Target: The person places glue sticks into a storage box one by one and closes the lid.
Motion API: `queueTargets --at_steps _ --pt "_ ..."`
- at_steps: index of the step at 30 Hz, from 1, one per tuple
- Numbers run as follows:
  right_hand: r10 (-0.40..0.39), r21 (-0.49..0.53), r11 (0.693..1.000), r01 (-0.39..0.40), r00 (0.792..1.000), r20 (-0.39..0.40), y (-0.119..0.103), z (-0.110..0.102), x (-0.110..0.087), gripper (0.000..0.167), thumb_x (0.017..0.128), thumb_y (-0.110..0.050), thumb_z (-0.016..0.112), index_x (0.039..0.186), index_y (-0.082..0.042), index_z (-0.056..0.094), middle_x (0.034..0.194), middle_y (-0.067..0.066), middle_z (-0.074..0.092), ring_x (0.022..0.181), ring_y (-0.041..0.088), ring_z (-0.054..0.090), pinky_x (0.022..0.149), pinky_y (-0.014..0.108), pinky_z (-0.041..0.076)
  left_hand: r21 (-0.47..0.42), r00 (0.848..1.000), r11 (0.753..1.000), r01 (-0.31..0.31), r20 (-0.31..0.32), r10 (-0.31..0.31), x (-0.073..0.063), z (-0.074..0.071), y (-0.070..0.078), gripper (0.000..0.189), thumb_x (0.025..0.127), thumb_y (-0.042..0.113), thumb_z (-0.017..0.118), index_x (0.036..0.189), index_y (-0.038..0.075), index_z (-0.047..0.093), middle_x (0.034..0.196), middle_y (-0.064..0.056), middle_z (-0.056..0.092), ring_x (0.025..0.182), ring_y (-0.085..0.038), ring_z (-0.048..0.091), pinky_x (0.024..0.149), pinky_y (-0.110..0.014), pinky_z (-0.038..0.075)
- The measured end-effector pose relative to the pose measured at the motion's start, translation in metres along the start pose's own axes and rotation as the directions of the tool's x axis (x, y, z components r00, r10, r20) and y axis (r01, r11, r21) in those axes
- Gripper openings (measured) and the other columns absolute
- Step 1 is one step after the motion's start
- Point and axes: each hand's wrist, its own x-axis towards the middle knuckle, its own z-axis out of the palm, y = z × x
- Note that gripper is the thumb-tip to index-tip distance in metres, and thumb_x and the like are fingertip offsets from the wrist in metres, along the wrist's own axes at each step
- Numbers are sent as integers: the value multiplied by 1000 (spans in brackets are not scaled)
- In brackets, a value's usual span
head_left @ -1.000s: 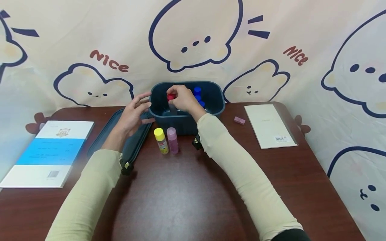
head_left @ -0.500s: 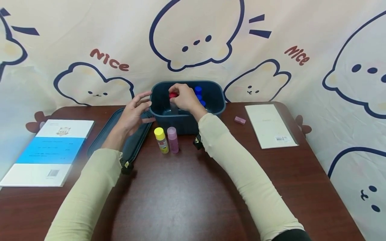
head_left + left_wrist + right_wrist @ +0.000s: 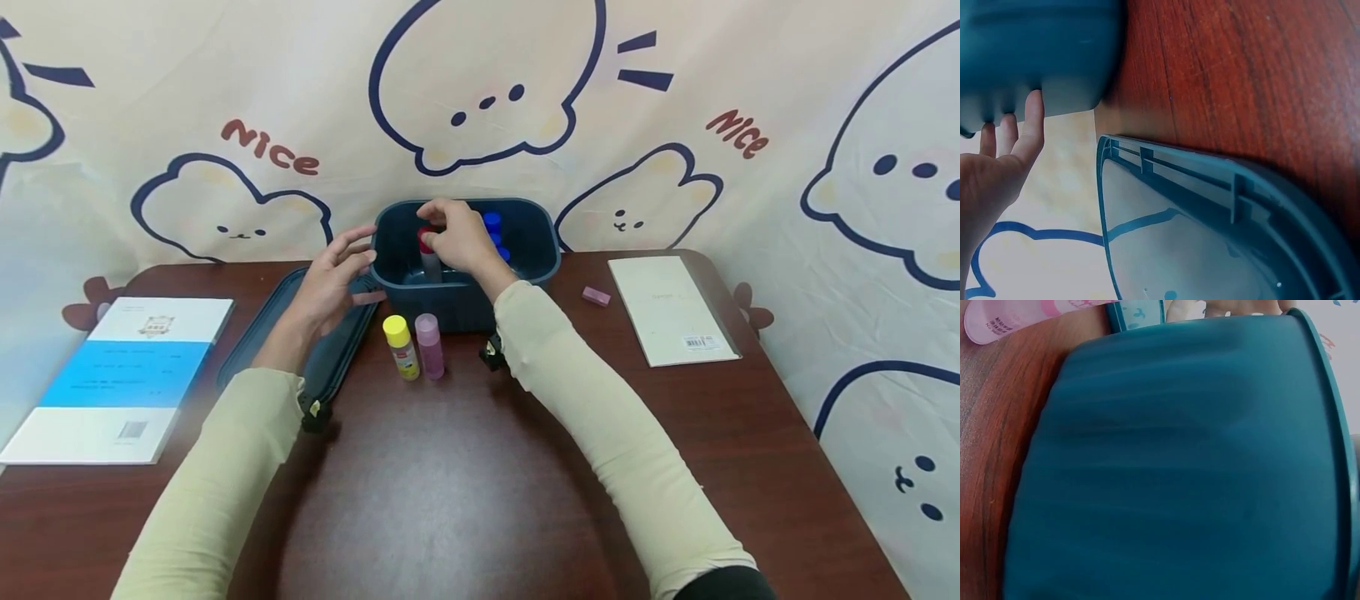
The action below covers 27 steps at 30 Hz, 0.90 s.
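Note:
A dark blue-green bin [image 3: 457, 310] stands at the back of the table. My left hand [image 3: 328, 287] touches its left end, fingers extended; in the left wrist view, the fingertips of that hand [image 3: 1007, 159] rest on the bin's wall. My right hand [image 3: 465, 243] reaches inside the bin, thumb and fingers spread apart around the red cap of a grey tube [image 3: 431, 265], which stands upright near the left end. Several blue caps [image 3: 492, 223] show behind the right hand, their lower parts hidden. The bin hides the right hand in the right wrist view.
A yellow-capped tube [image 3: 402, 357] and a purple tube [image 3: 431, 352] stand before the bin. Its lid [image 3: 341, 350] lies on the left, under the left forearm. Books [image 3: 120, 375] lie far left, a pale notebook [image 3: 671, 312] and pink eraser-like block [image 3: 596, 296] right.
My right hand's fingers have lifted and spread from the red cap they were pinching. The red-capped tube stays in the bin. My left hand has kept its place.

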Motion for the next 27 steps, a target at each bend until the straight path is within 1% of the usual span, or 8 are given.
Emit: queueTargets --at_steps 5,10,13,18,24,27 --pt "-5 -13 1000 5 1000 6 -2 -2 -3 35 102 -11 62 137 -12 61 140 4 59 129 18 52 106 30 46 3 1000 1000 7 2 -7 0 1 -1 49 106 31 54 153 25 40 154 -9 34 128 -29 34 102 -60 45" --pt "-46 7 999 46 999 -16 -3 -7 -8 32 103 -14 61 135 -11 63 139 4 60 130 18 52 105 33 46 -5 1000 1000 5 -2 -5 0 2 -1 48 107 30 53 153 25 41 153 -10 36 125 -28 38 101 -60 46" --pt "-80 26 996 81 997 -12 -2 -10 -12 31 103 -16 60 134 -8 63 136 7 62 125 19 55 104 33 47 -7 1000 1000 7 -7 -7 0 2 -1 48 107 29 53 153 24 42 152 -10 35 126 -30 35 101 -61 47" --pt "-112 36 993 112 994 5 2 -13 -18 30 104 -17 59 132 -5 64 128 8 65 115 20 59 97 31 50 1 1000 1000 20 -21 -20 0 3 -1 47 107 29 53 152 25 42 152 -9 34 130 -33 30 101 -61 47" --pt "-133 25 991 133 991 -15 8 -15 -21 30 104 -17 59 131 -6 64 127 7 65 114 19 58 99 33 49 12 1000 1000 15 -27 -14 0 3 1 47 107 30 53 152 25 42 153 -9 33 128 -31 31 101 -61 47" --pt "-143 37 989 144 989 -19 9 -16 -22 29 104 -18 60 130 -6 64 125 6 65 113 18 58 98 32 49 14 999 1000 13 -30 -12 0 3 1 48 107 30 53 153 25 42 154 -8 33 127 -30 32 100 -61 47"
